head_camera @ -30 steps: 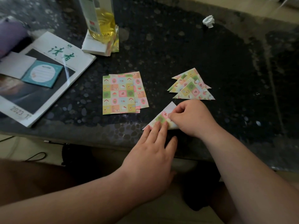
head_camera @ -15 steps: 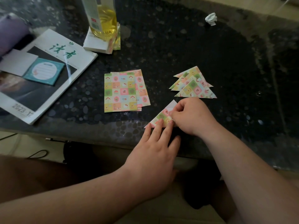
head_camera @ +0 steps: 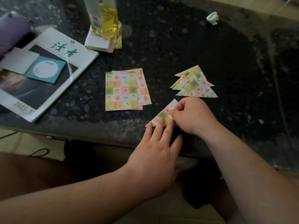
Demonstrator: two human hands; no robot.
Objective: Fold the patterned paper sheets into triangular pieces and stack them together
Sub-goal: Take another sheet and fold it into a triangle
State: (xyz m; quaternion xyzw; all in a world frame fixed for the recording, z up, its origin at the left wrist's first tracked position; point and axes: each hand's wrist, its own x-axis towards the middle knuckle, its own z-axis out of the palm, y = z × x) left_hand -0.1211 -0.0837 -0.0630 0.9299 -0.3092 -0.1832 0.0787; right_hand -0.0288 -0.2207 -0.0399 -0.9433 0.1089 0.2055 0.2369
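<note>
- Two large green Chinese characters headed the white cover of a magazine (head_camera: pixel 48 88) lying at the left of the dark speckled bench (head_camera: pixel 178 46); "2023" and then "12" were printed near its lower corner.
- On the magazine lay a teal note pad (head_camera: pixel 46 69) with a round, lined label whose wording was too small to read, and beside it a plain white card (head_camera: pixel 19 59).
- A clear bottle (head_camera: pixel 106 18) holding yellow liquid stood on a white box (head_camera: pixel 95 41) at the back. Its label showed a red patch and a barcode, but no legible name.
- A stack of flat patterned sheets (head_camera: pixel 124 90) lay mid-bench, and to its right a pile of folded triangles (head_camera: pixel 194 84) overlapped one another.
- Just in front of that pile, near the bench edge, lay one more triangular piece (head_camera: pixel 163 114).
- The left hand (head_camera: pixel 155 152) had straight fingers, its tips pressing on the piece's lower edge.
- The right hand (head_camera: pixel 192 115) had curled fingers that pinched the piece's right part.
- A crumpled white scrap (head_camera: pixel 212 17) lay far back on the right.
</note>
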